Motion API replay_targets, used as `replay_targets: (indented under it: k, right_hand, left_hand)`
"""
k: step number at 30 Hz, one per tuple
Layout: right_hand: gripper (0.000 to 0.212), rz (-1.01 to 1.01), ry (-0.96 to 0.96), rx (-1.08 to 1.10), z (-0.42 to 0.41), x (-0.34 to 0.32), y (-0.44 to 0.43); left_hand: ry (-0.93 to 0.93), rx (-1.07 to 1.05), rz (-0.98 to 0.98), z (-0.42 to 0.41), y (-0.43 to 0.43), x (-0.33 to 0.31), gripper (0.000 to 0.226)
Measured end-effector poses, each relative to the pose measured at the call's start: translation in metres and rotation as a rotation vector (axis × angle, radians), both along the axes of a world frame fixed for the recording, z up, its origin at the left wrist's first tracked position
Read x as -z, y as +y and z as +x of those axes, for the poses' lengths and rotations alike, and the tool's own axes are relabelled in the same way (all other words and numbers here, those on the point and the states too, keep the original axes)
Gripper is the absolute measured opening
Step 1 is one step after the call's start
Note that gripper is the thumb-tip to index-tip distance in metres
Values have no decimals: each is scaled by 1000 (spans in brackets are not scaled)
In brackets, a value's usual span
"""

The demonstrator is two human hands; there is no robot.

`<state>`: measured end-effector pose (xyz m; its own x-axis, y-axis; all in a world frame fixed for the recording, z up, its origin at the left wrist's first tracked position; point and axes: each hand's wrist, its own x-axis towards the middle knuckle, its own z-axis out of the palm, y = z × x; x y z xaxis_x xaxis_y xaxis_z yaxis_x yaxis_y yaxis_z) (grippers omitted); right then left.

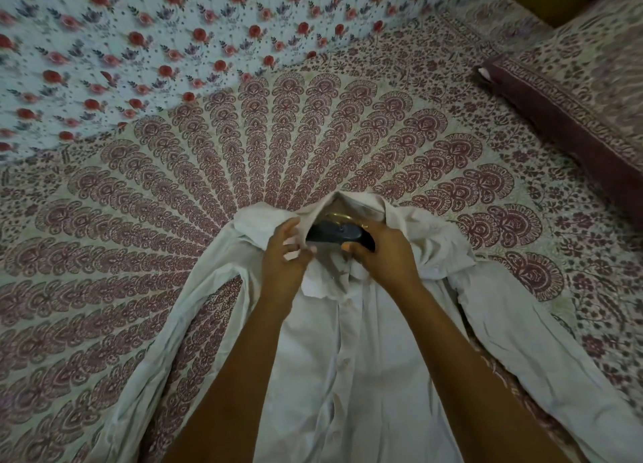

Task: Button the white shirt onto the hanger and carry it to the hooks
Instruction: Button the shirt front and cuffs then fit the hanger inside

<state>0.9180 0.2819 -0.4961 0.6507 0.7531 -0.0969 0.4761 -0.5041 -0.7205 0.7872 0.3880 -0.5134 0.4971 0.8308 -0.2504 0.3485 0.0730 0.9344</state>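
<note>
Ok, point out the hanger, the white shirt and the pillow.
hanger (332,234): head view, dark middle bar inside the collar opening.
white shirt (365,375): head view, front panel below the collar.
pillow (563,121): head view, maroon border edge.

White shirt (351,375) flat, buttoned, dark hanger (334,237) inside collar

Maroon-patterned bedspread (313,132), rose-printed pale cloth (139,27) beyond it, maroon-bordered pillow (591,62) at right, perhaps a yellow wall (549,0) behind
</note>
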Motion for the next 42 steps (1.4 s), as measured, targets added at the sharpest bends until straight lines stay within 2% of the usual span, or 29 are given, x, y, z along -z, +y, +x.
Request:
replay_targets:
  k: [2,4,6,8,10,13,17,20,22,24,28,30,32,36,39,42]
  right_hand:
    - [42,84,-94,49,-4,4,-6]
    - [54,131,-221,208,-6,7,-14]
    - [65,171,-177,366,-5,6,-21]
    - [59,158,-63,453,0,7,-24]
    - [51,51,-44,485,5,8,-21]
    - [50,-38,-8,604,6,4,-11]
    - [50,-124,-36,583,4,-3,2]
    - [33,-167,-46,563,8,-5,5]
    - [18,-87,-27,602,12,-8,1]
    - [22,61,118,696,14,-15,-5]
    - [23,322,736,892,22,-33,-16]
    - [23,383,867,856,25,-33,-22]
    - [21,434,818,740,25,-31,-28]
    - [18,408,419,479,26,-15,-34]
    - [15,342,178,475,25,-10,-32]
    - [30,198,-13,414,26,-9,-36]
  left_hand:
    - [87,197,199,9,5,-1,56]
    - [176,187,301,17,10,-1,53]
    - [240,175,359,22,14,-2,49]
    - [291,217,430,23,15,-2,47]
    - [310,232,461,24,15,-4,45]
    - [321,243,469,23,11,-6,45]
    - [344,296,506,25,9,-12,61]
    - [288,365,528,31,4,-16,58]
    - [266,365,492,33,3,-19,49]
    - [291,359,470,35,3,-23,45]
    - [330,363,463,38,5,-28,44]
    - [332,380,466,37,6,-28,44]
    - [334,393,469,36,8,-27,44]
    - [353,402,465,36,8,-28,44]
    - [351,398,452,35,7,-28,43]
    - [363,396,451,34,7,-26,42]
